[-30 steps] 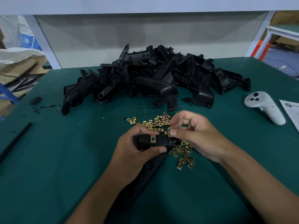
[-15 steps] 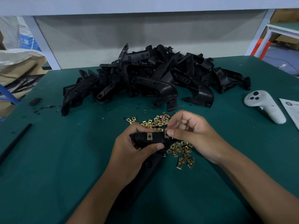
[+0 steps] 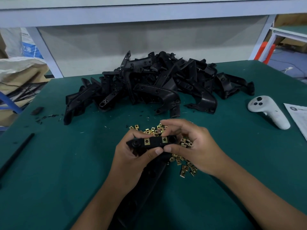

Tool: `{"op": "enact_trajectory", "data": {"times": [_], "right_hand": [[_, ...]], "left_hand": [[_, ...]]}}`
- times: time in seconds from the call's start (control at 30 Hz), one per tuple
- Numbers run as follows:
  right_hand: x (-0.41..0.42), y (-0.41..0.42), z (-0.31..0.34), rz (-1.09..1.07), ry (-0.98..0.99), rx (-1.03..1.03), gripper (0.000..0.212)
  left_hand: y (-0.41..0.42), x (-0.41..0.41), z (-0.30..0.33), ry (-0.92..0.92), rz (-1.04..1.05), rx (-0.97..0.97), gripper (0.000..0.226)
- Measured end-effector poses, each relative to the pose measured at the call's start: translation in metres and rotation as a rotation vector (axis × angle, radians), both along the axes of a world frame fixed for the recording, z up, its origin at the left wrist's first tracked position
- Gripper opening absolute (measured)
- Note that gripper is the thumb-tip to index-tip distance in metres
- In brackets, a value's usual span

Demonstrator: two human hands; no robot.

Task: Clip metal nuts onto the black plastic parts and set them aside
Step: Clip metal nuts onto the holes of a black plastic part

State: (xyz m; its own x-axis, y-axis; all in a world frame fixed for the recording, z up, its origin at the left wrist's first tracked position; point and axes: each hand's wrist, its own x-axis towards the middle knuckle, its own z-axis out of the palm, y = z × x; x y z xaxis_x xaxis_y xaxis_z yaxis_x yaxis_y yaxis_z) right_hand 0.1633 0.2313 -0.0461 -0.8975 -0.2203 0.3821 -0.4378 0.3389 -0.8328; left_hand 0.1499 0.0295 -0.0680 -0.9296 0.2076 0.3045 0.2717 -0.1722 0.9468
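Factory assembly bench: green mat (image 3: 66,163), heaped black plastic parts (image 3: 149,87), loose nuts (image 3: 184,170).

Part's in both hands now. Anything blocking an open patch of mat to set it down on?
Nothing visible does. The black part is gripped by the left hand and right hand; bare green mat lies open to its left, short of the black rod.

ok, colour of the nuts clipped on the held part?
Brass-gold clip nuts on the black part; head view.

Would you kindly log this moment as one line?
left hand: holds black part | right hand: pinches its end | two nuts clipped
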Motion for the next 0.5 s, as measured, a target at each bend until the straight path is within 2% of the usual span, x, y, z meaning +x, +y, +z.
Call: {"op": "enact_trajectory", "data": {"times": [0.13,0.3,0.5], "right_hand": [[-0.001,-0.003,-0.004,-0.066,0.067,-0.02,0.053],[-0.002,0.0,0.001,-0.115,0.05,-0.086,0.047],[0.007,0.0,0.022,-0.12,0.122,0.03,0.042]], "left_hand": [[-0.001,0.001,0.003,0.023,0.028,-0.032,0.028],[-0.003,0.003,0.009,-0.011,0.09,-0.038,0.019],[-0.001,0.016,0.022,0.071,0.127,-0.131,0.019]]}}
